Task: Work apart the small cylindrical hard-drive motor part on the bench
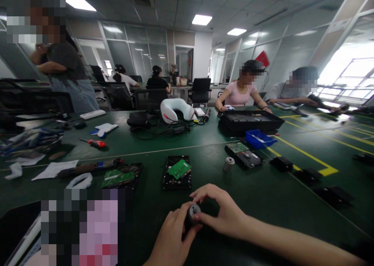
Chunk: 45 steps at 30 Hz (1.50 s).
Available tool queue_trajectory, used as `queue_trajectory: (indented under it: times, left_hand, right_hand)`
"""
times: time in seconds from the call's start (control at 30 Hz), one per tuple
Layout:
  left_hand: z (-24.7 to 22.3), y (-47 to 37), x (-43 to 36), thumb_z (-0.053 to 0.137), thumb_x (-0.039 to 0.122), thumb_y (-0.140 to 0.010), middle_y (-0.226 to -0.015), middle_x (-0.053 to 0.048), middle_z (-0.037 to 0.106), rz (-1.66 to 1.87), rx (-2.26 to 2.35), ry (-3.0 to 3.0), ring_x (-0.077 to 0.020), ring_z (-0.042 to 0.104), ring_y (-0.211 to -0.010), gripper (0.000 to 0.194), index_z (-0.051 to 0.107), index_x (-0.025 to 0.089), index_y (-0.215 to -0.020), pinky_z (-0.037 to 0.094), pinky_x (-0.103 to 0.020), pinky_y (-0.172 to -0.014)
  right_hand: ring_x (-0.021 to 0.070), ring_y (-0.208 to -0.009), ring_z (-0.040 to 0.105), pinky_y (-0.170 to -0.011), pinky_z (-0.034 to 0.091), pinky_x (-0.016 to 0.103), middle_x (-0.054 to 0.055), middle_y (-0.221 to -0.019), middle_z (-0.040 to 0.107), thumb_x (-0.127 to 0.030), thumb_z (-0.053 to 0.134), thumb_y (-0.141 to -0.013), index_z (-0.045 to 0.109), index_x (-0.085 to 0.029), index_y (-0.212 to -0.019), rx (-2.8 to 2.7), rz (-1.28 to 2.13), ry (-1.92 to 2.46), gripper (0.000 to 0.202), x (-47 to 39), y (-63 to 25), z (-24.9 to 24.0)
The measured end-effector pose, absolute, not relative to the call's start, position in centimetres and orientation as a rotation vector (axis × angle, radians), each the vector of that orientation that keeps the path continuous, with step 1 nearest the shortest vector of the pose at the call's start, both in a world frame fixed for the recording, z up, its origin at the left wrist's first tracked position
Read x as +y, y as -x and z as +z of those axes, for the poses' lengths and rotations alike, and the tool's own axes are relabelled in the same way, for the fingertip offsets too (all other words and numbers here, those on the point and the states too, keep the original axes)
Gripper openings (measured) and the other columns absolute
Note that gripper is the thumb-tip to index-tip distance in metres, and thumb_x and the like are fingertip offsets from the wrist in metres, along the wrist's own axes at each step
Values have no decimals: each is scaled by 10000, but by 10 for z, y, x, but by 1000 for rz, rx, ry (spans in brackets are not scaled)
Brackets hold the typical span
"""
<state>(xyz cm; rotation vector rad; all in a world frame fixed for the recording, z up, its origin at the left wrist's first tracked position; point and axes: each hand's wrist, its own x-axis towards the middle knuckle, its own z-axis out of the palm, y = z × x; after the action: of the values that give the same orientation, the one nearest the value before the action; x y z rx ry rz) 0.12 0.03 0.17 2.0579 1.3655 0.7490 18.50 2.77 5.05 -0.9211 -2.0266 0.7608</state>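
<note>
Near the front of the table, both hands hold a small grey metal cylinder (pixel 194 210) that looks like a small motor. My left hand (pixel 173 235) is closed around its left and lower side. From the right, my right hand (pixel 223 211) has its thumb and fingers closed on it, the thumb at its top face. A similar silver cylinder (pixel 229 164) stands upright beyond the right hand. Behind the hands lies an opened hard drive (pixel 187 183) with a green circuit board (pixel 179 168) on top. Another hard drive (pixel 248 157) is at the back right.
At left are a power screwdriver (pixel 93 167), another drive with a green board (pixel 119 178) and a red screwdriver (pixel 96 143). Farther back sit a neck pillow (pixel 177 108), blue tray (pixel 258 138) and black bin (pixel 248 122). A co-worker (pixel 241 92) sits opposite; black blocks (pixel 282 163) lie right.
</note>
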Motion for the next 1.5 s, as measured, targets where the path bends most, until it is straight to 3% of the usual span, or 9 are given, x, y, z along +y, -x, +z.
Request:
queue_trajectory:
  times: [0.07,0.17,0.37,0.63,0.83,1.0,1.23,1.37,1.5]
  left_hand:
    - [1,-1,0,567,233,-855,-826,-10,622,736,1374,-2066,-190,569,-730,321,523,241,-1173,454,-312,-694]
    - [1,0,0,565,258,-862,-798,-11,615,734,1384,-2076,-195,569,-735,298,526,225,-1156,453,-311,-686]
    - [0,0,1,571,259,-860,-800,-10,619,741,1372,-2093,-192,572,-726,326,507,233,-1178,457,-306,-678]
    - [-3,0,1,567,283,-866,-797,-17,627,728,1377,-2114,-193,580,-717,361,491,222,-1214,464,-313,-692]
    - [-3,2,4,562,302,-859,-769,-18,636,719,1365,-2137,-196,592,-700,360,514,236,-1209,464,-294,-655]
    - [-5,3,6,569,322,-850,-762,-11,644,751,1338,-2157,-186,585,-669,364,526,258,-1206,466,-284,-649]
    - [-8,3,5,567,324,-850,-753,-12,631,767,1368,-2133,-192,574,-684,371,532,260,-1214,456,-286,-653]
    - [-6,2,4,574,297,-845,-775,-9,630,780,1355,-2120,-186,569,-687,366,527,261,-1206,452,-294,-678]
    - [-3,1,2,578,279,-840,-785,-10,627,766,1371,-2100,-187,569,-690,360,536,268,-1198,447,-306,-694]
  right_hand:
    - [201,-1028,587,-894,464,355,76,-1144,632,-275,723,-753,648,-230,-1090,-2054,747,956,348,28,-187,50]
    - [201,-1018,584,-923,447,386,74,-1222,587,-306,669,-809,697,-280,-1055,-2110,761,988,248,29,-189,49]
    - [198,-1000,599,-908,453,383,65,-1100,649,-311,656,-826,735,-253,-907,-2066,831,972,127,31,-187,49]
    - [173,-958,603,-930,403,369,22,-1004,676,-253,669,-823,727,-254,-847,-2103,779,1003,63,29,-183,55]
    - [156,-880,600,-814,454,286,33,-885,667,-263,641,-848,734,-225,-875,-2009,893,1002,104,45,-194,55]
    - [130,-778,577,-717,445,230,15,-801,625,-327,683,-809,757,-230,-901,-2295,989,970,153,77,-219,36]
    - [109,-751,540,-674,416,201,4,-806,572,-355,668,-819,740,-260,-992,-2462,928,895,210,87,-232,30]
    - [101,-723,526,-616,406,182,-4,-815,556,-405,718,-759,710,-263,-1065,-2465,990,894,338,89,-232,29]
    - [104,-723,520,-660,407,205,-10,-786,545,-414,746,-724,750,-271,-954,-2476,909,907,271,90,-231,26]
